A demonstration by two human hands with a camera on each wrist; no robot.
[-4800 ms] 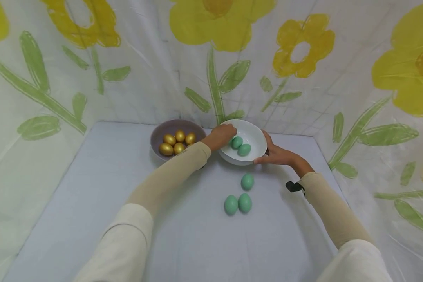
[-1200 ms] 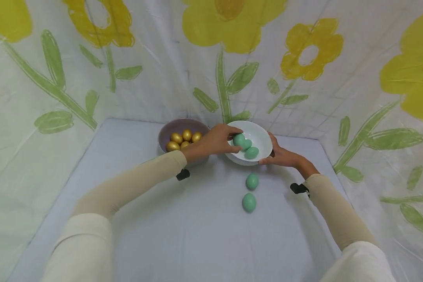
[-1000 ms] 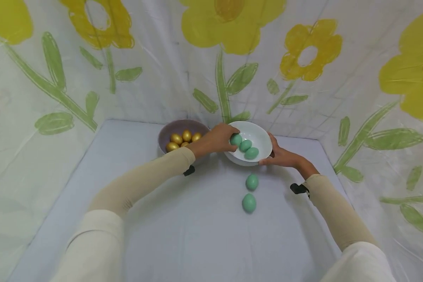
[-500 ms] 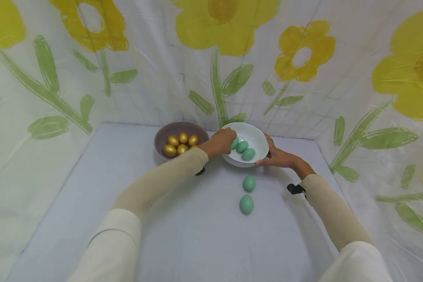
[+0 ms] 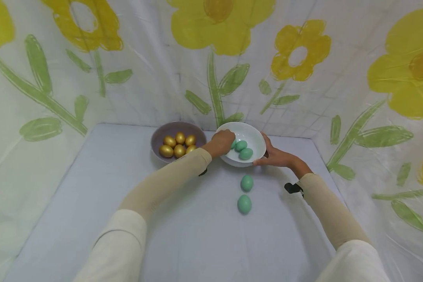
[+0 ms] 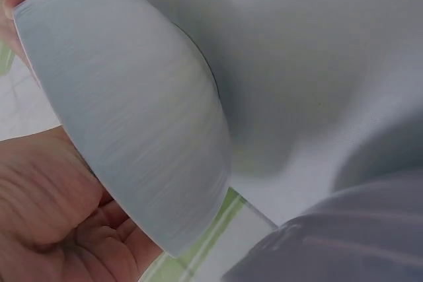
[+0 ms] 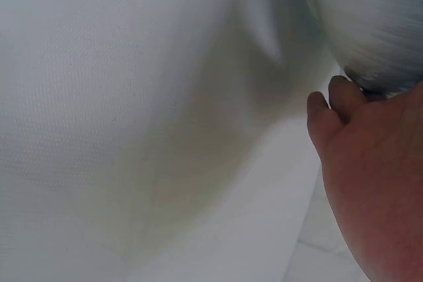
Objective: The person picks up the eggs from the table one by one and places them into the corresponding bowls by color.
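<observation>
A white bowl (image 5: 252, 141) stands at the back of the table with green eggs (image 5: 246, 153) inside. At its left rim, my left hand (image 5: 223, 143) reaches in with curled fingers on a green egg (image 5: 234, 143), which it partly hides. In the left wrist view, the palm (image 6: 46, 203) lies against the rim and the fingertips are hidden behind the bowl. My right hand (image 5: 277, 156) grips the bowl's right side, thumb at the front. Its fingers (image 7: 327, 113) touch the outer wall in the right wrist view.
Left of the white bowl stands a purple-brown bowl (image 5: 156, 141) holding several gold eggs (image 5: 179, 150). Two green eggs lie on the table in front, one nearer the bowl (image 5: 247, 183), one farther forward (image 5: 244, 204). A flowered curtain (image 5: 144, 86) hangs behind the table.
Since 4.8 seconds ago, one green egg has left the table. Over the last second, my left hand has lowered a green egg into the white bowl's left side. The right hand stays on the bowl.
</observation>
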